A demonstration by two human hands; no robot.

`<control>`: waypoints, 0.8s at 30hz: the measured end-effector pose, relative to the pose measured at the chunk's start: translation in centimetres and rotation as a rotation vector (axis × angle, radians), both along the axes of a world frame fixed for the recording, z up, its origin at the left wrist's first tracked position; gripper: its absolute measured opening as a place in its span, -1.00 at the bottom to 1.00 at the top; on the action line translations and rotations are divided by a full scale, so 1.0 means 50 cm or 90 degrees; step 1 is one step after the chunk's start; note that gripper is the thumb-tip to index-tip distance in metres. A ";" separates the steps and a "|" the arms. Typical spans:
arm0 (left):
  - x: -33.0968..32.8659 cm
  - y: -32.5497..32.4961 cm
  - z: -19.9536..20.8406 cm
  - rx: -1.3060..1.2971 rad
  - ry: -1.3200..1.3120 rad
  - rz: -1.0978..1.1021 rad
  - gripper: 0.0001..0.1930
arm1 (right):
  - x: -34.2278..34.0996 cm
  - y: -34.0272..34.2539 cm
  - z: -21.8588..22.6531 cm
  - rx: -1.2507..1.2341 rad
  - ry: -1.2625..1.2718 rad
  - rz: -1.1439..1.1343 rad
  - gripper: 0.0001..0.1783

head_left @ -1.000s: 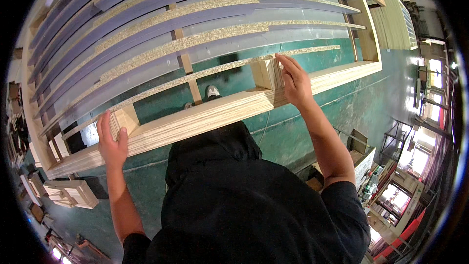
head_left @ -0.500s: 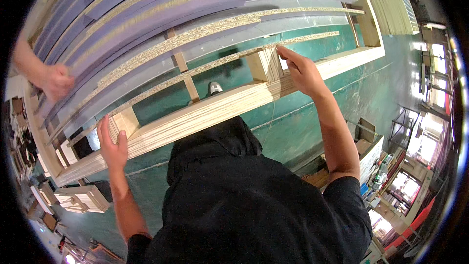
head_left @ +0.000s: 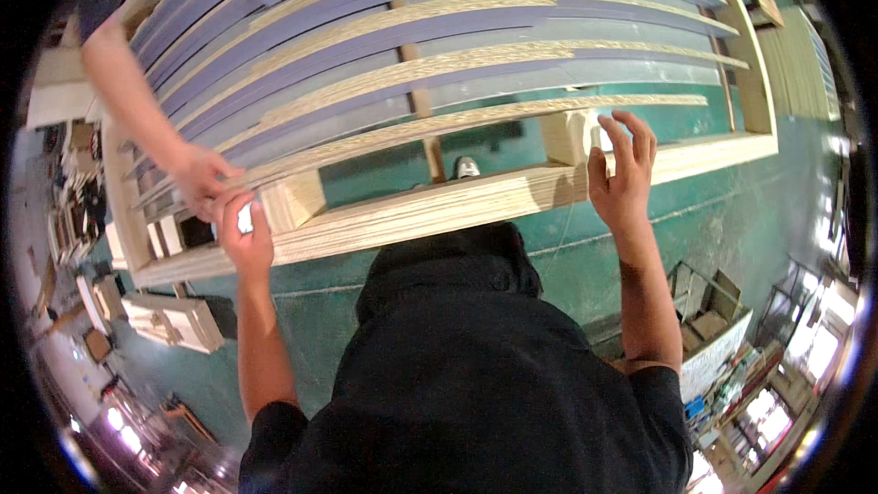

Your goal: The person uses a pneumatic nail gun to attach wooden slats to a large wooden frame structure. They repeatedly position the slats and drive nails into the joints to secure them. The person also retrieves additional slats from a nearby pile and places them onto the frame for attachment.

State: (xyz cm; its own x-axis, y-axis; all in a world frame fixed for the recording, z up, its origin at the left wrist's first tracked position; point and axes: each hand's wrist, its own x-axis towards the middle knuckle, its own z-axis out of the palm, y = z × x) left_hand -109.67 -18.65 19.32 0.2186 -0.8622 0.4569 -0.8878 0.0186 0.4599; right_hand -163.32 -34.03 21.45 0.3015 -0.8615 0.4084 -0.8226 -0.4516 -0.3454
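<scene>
Two hands at the near rail of a slatted wooden frame, with a co-worker's hand reaching in at the left.

A co-worker's hand (head_left: pixel 203 178) touches the frame's left end. Just beside it, the person's left hand (head_left: pixel 242 236) grips the near rail (head_left: pixel 430 210) next to a wooden block (head_left: pixel 294 201). Further right, the right hand (head_left: pixel 622 178) rests spread against the rail by a second block (head_left: pixel 567 135), fingers loose, not clenched. The wooden frame (head_left: pixel 759 142) stands on the green floor (head_left: pixel 750 210).

Woodworking workshop, slatted wooden frame (head_left: pixel 439 210), green floor (head_left: pixel 732 210)
</scene>
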 end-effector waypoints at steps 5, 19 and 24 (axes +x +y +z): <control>0.002 0.029 -0.004 0.012 0.084 0.035 -0.90 | 0.057 -0.073 0.009 0.075 0.153 0.091 -0.35; -0.077 -0.101 0.020 0.305 -0.111 -0.066 -0.58 | 0.093 -0.137 -0.033 0.198 0.228 0.117 -0.61; -0.076 -0.116 -0.002 0.350 -0.136 -0.049 -0.67 | 0.081 -0.139 -0.040 0.204 0.194 0.125 -0.63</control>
